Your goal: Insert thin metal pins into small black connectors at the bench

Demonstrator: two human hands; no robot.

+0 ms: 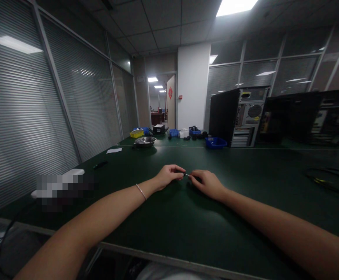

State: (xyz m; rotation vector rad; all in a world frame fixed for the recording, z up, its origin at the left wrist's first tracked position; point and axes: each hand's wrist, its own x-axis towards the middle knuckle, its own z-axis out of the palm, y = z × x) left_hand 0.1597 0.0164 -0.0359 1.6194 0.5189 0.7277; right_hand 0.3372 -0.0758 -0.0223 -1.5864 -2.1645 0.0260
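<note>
Over the middle of the green table, my two hands almost meet at the fingertips. Thumb and fingers of my left hand are closed in a pinch on the dark end of a small thin piece. Its slim, light, metal-looking end reaches into the pinch of my right hand. The piece is too small to name, and I cannot tell whether it is one part or two joined. A bracelet circles my left wrist.
At the back stand a metal bowl, a yellow tray, a blue bin and small dark parts. A computer case rises at the right back. Cables lie far right. A dark pen-like tool and white power strip lie left.
</note>
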